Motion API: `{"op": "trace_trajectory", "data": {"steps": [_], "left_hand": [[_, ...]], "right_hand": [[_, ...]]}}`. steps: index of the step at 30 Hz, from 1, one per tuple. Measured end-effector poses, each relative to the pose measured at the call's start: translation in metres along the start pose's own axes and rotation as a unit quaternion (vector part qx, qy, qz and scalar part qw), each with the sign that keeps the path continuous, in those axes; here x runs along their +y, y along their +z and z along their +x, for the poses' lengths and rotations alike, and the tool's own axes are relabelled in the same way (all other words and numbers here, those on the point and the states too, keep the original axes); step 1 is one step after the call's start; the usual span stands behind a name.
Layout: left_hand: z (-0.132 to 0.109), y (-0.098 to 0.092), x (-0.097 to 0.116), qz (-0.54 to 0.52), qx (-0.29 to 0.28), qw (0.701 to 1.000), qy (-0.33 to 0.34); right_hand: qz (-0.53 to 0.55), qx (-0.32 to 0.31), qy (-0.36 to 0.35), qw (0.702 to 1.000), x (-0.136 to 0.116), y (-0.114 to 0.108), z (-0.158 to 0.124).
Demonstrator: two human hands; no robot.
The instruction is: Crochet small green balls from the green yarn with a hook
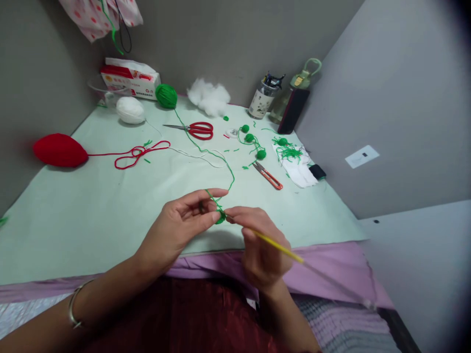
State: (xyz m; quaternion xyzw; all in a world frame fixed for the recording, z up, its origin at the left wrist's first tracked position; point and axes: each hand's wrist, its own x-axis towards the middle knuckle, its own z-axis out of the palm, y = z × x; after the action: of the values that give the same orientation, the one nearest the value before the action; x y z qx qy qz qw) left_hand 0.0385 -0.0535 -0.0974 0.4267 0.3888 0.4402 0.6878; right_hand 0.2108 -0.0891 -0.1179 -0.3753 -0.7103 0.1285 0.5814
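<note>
My left hand [187, 218] pinches a small green crochet piece [220, 216] between thumb and fingers, just above the near part of the table. Green yarn [232, 175] passes over its raised index finger and runs back to a green yarn ball [166, 96]. A crochet hook [277, 245] with a yellow grip is held in my right hand [263, 240], its shaft slanting down to the right. The hook's tip meets the green piece, partly hidden by my fingers.
Red-handled scissors [200, 130], orange thread snips [268, 175], a red yarn ball [61, 150], a white yarn ball [130, 110] and small green balls [261, 155] lie on the table. Stuffing [209, 97], a pen cup [262, 99], a phone [293, 111] and a bottle [302, 78] stand behind.
</note>
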Motion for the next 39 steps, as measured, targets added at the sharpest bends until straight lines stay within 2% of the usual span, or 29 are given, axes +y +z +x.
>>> {"op": "trace_trajectory", "data": {"steps": [3, 6, 9, 12, 14, 17, 19, 21, 23, 25, 28, 30, 33, 39], "left_hand": [[0.000, 0.004, 0.000, -0.033, 0.010, 0.999, -0.009], [0.002, 0.004, 0.000, -0.118, -0.014, 0.989, -0.090], [0.005, 0.001, -0.001, -0.174, -0.028, 0.974, -0.146], [0.006, -0.001, -0.001, -0.155, -0.036, 0.980, -0.116], [0.005, -0.001, -0.002, -0.122, -0.042, 0.988, -0.084], [0.003, 0.003, -0.003, -0.092, -0.030, 0.994, -0.048], [0.003, 0.005, -0.003, -0.106, -0.022, 0.993, -0.044], [0.004, 0.005, -0.002, -0.139, -0.037, 0.987, -0.071], [0.006, 0.004, -0.002, -0.169, -0.060, 0.977, -0.114], [0.007, 0.002, -0.002, -0.185, -0.064, 0.971, -0.137], [0.008, 0.000, -0.003, -0.166, -0.042, 0.979, -0.107], [0.007, 0.000, -0.004, -0.128, -0.045, 0.988, -0.077], [0.004, 0.002, -0.005, -0.088, -0.060, 0.993, -0.053], [0.001, -0.002, -0.002, -0.033, -0.041, 0.997, -0.048]], "right_hand": [[-0.148, -0.024, -0.070, 0.986, 0.001, 0.003, -0.006], [-0.185, -0.011, -0.087, 0.979, 0.004, 0.006, -0.009], [-0.060, 0.046, 0.003, 0.997, 0.004, 0.008, -0.004], [0.080, 0.088, 0.101, 0.988, 0.003, 0.009, 0.004], [0.115, 0.075, 0.114, 0.984, 0.002, 0.010, 0.007], [0.086, 0.054, 0.083, 0.991, 0.004, 0.013, 0.004], [0.004, 0.047, 0.035, 0.998, 0.006, 0.014, -0.001], [-0.087, 0.032, -0.034, 0.995, 0.008, 0.013, -0.005], [-0.108, 0.026, -0.057, 0.992, 0.008, 0.011, -0.007], [-0.046, 0.054, -0.005, 0.997, 0.007, 0.009, -0.005], [0.099, 0.117, 0.096, 0.984, 0.003, 0.007, 0.003], [0.160, 0.109, 0.126, 0.973, 0.002, 0.009, 0.006], [0.193, 0.072, 0.153, 0.967, 0.004, 0.012, 0.006], [0.310, 0.085, 0.221, 0.921, 0.010, 0.009, 0.002]]}}
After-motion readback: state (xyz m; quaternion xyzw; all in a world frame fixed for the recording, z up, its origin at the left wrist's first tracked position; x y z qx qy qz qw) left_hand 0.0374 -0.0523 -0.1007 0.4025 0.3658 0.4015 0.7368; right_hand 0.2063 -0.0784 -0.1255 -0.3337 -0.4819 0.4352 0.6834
